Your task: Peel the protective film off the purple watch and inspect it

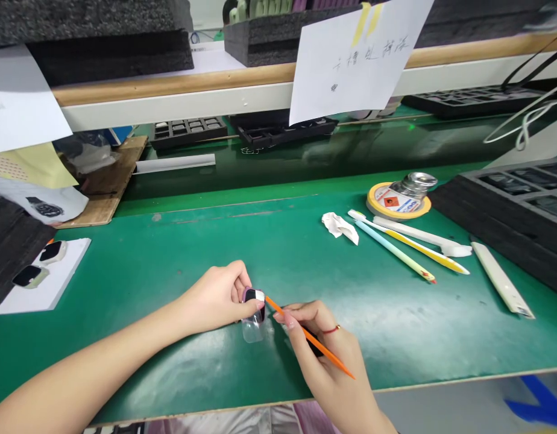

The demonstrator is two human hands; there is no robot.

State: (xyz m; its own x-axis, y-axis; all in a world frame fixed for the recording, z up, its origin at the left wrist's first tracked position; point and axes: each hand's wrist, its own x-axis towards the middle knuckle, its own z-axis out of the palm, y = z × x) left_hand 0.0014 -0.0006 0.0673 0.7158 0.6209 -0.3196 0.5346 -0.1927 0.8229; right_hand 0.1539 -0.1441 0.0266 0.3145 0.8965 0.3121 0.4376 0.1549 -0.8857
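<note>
My left hand (217, 296) pinches a small watch body (255, 299) with a black face and pinkish-purple case, held on the green mat (179, 265) near the front edge. A clear film tab (253, 328) hangs from the watch body onto the mat. My right hand (321, 349) grips a thin orange stick (305, 333) like a pen. The stick's tip touches the right side of the watch body. A red thread ring sits on one finger of the right hand.
To the right lie a crumpled white wipe (339, 226), pastel sticks (402, 247), a white tool (502, 280), a tape roll (396, 202) and black foam trays (513, 211). Two watch bodies rest on a white sheet (43, 274) at left. A paper note (355, 57) hangs from the shelf.
</note>
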